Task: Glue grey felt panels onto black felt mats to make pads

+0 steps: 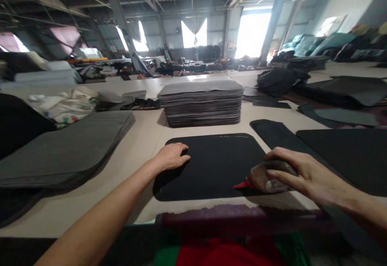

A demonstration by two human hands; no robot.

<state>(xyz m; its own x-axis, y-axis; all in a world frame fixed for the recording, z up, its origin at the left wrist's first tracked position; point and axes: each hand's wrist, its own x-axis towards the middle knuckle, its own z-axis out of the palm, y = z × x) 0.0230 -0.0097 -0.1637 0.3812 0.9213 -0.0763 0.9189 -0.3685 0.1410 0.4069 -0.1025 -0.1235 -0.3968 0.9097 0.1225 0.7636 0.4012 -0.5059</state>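
Observation:
A black rounded rectangular panel (211,165) lies flat on the pale table (142,137), with a thin shiny line along part of its far edge. My left hand (173,156) rests on the panel's left side, fingers apart, holding nothing. Over the panel's near right part, my right hand (290,171) is wrapped round a brownish squeeze bottle (269,179). The bottle is tilted, its red nozzle (242,184) pointing left and down, close to the panel's near edge. Whether the tip touches the panel I cannot tell.
Behind the panel stands a tall stack of grey sheets (201,102). Large dark sheets (66,149) are piled at the left. More black pieces (347,153) lie at the right, and a dark bundle (279,81) sits farther back. Purple material (229,219) covers the near edge.

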